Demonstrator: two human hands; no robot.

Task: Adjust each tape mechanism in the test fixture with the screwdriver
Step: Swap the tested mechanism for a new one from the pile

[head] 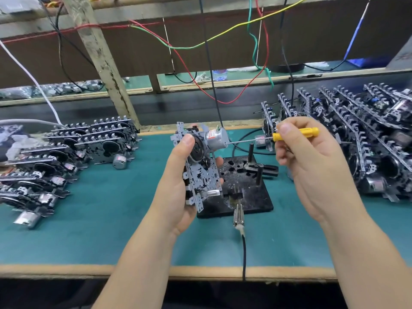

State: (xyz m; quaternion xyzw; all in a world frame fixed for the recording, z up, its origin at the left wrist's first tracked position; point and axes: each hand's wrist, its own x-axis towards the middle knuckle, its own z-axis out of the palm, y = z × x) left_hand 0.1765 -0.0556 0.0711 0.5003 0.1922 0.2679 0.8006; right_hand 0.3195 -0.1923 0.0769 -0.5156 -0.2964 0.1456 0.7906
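A tape mechanism is being gripped upright in the left hand above the test fixture on the counter, while the yellow screwdriver, pinched in the right hand, is being aimed at its motor; the blade is probably best kept square to the adjuster.

An electronics assembly workshop; a green-matted workbench with a worn wooden edge carries rows of identical tape mechanisms stacked at nine o'clock and a larger heap at three o'clock; a black test fixture sits at the centre; loose coloured wires hang at twelve o'clock before a shelf of further parts.
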